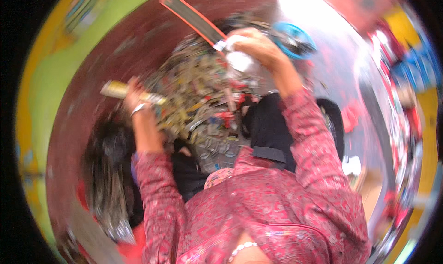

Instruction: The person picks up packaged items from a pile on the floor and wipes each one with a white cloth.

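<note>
My right hand (256, 45) is closed around the near end of a long, flat strip (191, 18) with a dark face and orange-red edges. The strip points up and to the left. Something white and crumpled (240, 61) shows at the same hand; blur hides what it is. Over on the left, my left hand (134, 95) grips a pale yellow, stick-like piece (115, 89) that pokes out on both sides of the fingers. Between and below both hands spreads a heap of small mixed scraps (198, 88), mostly yellowish, some red.
A blue round basin (300, 55) with dark contents stands beyond my right hand. At my left lies a black bundle (113, 144) with pale strips (110, 195) below it. A dark red surface (78, 102) borders the heap; a shiny pale floor (332, 61) lies right.
</note>
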Available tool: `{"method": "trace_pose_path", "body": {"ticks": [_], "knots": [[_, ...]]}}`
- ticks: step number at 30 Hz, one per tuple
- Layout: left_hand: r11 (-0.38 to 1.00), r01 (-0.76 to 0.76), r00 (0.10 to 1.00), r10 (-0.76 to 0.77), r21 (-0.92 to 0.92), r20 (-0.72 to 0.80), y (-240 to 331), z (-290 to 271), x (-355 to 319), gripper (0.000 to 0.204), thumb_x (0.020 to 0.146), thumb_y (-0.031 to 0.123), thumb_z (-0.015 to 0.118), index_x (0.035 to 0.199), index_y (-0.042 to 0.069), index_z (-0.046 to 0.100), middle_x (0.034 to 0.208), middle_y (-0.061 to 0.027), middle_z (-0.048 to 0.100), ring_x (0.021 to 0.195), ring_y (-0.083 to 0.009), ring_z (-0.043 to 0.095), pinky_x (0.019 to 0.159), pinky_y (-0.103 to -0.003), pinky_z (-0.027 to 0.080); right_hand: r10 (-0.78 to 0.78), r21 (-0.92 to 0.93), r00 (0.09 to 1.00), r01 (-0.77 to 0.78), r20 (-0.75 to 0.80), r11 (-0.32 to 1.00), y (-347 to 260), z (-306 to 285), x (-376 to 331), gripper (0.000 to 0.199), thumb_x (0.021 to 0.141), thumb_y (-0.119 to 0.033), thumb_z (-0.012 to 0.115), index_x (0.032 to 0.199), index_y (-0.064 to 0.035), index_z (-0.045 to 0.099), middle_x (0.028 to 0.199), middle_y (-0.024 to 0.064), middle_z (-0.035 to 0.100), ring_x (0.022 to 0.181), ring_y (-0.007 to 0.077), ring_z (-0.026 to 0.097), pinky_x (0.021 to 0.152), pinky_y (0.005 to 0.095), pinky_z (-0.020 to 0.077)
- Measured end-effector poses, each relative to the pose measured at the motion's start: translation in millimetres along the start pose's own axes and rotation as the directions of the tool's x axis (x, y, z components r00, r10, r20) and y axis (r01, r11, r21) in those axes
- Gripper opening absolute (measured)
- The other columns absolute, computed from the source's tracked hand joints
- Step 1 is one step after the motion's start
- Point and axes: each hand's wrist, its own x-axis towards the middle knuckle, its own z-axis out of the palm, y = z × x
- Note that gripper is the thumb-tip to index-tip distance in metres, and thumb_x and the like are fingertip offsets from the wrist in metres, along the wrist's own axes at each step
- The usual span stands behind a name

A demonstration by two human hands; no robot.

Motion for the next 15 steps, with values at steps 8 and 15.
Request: {"method": "trace_pose_path", "body": {"ticks": [8,15], "knots": [[0.973,0.029,0.996,-0.047,0.228,0.073,-24,22,0,0.016,0.076,0.019,0.062,0.068,0.01,0.052,0.055,0.0026,0.044,0.045,-0.0087,0.037,0.041,-0.023,0.032,-0.195,-0.247,0.625,0.003,-0.756,0.969,62,-146,-185,0.014,0.067,-0.008,0.056,0.076,-0.0004,0.063,0.072,0.0054,0.061,0.063,0.014,0.055,0.061,0.0272,0.0449],[0.883,0.029,0.999,-0.041,0.469,0.015,-74,15,8,0.016,0.081,0.021,0.057,0.073,0.007,0.053,0.056,0.0012,0.044,0.044,-0.0091,0.037,0.04,-0.022,0.033,0.513,0.552,0.255,0.112,-0.82,0.826,108,-111,-518,0.02,0.074,-0.014,0.048,0.085,0.0019,0.055,0.074,0.0105,0.058,0.064,0.0175,0.057,0.058,0.0289,0.0485]]}}
